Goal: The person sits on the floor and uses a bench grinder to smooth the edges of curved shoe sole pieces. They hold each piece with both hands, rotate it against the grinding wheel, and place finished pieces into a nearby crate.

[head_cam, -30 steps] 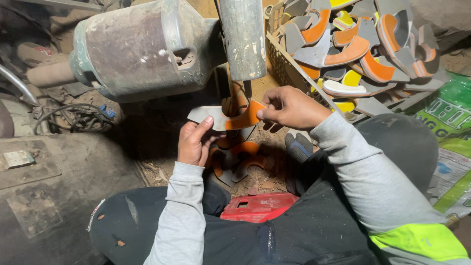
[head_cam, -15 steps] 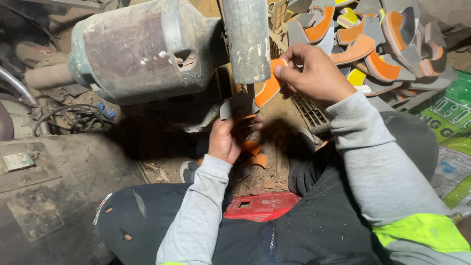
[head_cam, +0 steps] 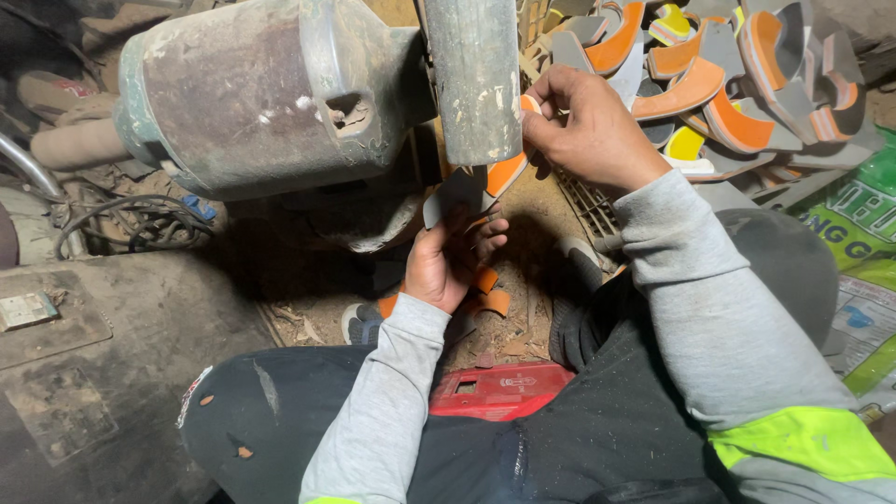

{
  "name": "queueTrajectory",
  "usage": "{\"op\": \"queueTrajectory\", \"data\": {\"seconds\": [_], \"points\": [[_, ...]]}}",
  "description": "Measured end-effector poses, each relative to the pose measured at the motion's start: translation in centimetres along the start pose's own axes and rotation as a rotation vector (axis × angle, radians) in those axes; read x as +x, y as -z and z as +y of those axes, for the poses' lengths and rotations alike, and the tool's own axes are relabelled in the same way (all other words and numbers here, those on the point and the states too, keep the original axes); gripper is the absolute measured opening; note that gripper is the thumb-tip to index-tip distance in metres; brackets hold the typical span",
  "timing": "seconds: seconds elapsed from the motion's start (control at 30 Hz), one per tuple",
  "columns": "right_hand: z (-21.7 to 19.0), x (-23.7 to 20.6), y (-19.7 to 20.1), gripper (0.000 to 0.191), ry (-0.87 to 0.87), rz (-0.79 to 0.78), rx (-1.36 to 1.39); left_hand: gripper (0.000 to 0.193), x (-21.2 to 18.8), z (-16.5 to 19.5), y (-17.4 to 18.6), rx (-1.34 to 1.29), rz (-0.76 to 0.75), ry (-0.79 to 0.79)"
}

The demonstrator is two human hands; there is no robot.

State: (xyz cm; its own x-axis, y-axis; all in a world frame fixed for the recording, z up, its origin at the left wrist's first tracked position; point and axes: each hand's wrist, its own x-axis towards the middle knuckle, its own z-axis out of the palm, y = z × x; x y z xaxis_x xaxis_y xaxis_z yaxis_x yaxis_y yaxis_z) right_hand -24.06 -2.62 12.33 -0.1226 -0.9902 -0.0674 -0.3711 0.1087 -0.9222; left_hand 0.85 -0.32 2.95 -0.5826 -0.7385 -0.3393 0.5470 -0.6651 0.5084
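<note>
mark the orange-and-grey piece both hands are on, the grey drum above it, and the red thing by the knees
orange-and-grey piece [head_cam: 505, 174], head view, on its orange middle.
grey drum [head_cam: 474, 79], head view, on its front face.
red thing [head_cam: 499, 390], head view, on its top surface.

The sole piece [head_cam: 485, 182] I pinch feels like matt foam rubber, grey with an orange layer. The motor housing [head_cam: 252, 93] is dull, pitted metal under caked dust, and the upright drum [head_cam: 474, 79] is rough and scuffed. My sleeves are soft grey knit; the red case [head_cam: 499, 390] on my lap is smooth plastic. The piled soles [head_cam: 737, 84] look equally matt.
</note>
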Motion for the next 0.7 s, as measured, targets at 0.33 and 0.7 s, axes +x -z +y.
{"op": "queueTrajectory", "data": {"seconds": [0.33,0.7], "points": [[0.5,-0.3,-0.9,0.022,0.148,0.021,-0.060,0.042,-0.5,0.7,0.6,0.054,0.033,-0.053],[-1.5,-1.5,-2.0,0.022,-0.022,-0.059,0.110,0.036,-1.5,1.8,1.5,0.096,0.094,-0.047]]}}
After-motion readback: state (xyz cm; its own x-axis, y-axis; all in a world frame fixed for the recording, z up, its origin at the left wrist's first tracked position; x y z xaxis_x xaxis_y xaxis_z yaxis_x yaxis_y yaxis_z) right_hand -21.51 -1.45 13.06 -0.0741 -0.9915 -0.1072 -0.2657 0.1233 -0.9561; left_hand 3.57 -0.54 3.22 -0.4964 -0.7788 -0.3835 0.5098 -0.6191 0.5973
